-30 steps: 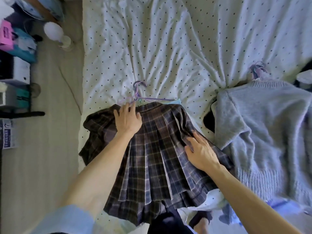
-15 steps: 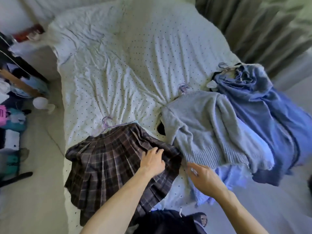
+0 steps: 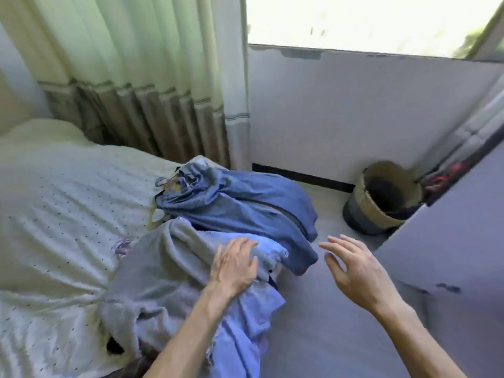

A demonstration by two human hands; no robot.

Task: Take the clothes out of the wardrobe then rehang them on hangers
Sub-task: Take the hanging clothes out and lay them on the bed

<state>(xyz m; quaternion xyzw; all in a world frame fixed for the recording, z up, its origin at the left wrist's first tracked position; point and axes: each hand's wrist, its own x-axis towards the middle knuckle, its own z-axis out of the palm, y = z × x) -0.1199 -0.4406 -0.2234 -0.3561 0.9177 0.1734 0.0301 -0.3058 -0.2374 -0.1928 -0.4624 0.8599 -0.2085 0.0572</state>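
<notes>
My bed [image 3: 54, 214] lies at the left under a white sheet sprinkled with small dark dots, creased all over. A pale lump at its far end may be a pillow, though it is too blurred for me to be sure. Behind the bed hangs a pleated curtain [image 3: 136, 77], light green above and brownish along its lower band. Right of the bed, the grey floor [image 3: 327, 309] runs to a pale wall [image 3: 354, 110] with a dark skirting strip [image 3: 297, 177], under a bright window [image 3: 354, 20]. Well apart from the bed, by that wall, stands a round woven basket [image 3: 365, 203].
</notes>
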